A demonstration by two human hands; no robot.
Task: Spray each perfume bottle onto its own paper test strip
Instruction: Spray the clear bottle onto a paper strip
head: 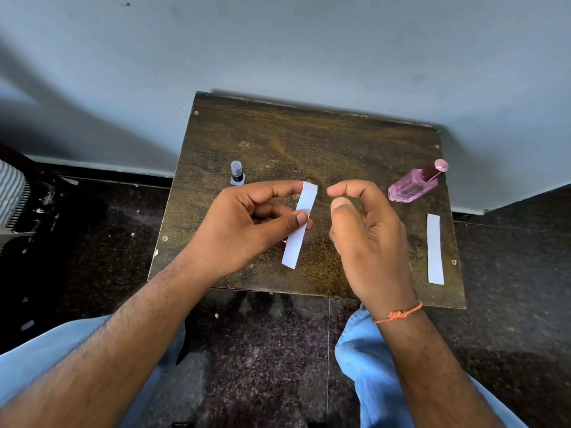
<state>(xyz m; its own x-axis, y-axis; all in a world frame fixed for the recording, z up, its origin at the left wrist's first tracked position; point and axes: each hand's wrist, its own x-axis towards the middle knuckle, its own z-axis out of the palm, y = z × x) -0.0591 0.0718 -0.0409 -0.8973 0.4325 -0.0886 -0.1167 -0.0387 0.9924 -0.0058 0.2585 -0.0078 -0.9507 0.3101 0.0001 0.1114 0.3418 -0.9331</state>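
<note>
On the table [309,134], 1 bottle [238,174] stands far left, another bottle [414,185] far right behind a strip [435,248].

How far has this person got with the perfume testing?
Nothing shows as sprayed yet. The left hand pinches one paper strip; the right hand holds nothing. The second strip lies on the table. The pink bottle and small dark bottle stand untouched.

home room | worn wooden table [309,143] | speckled stone floor [265,350]
</note>
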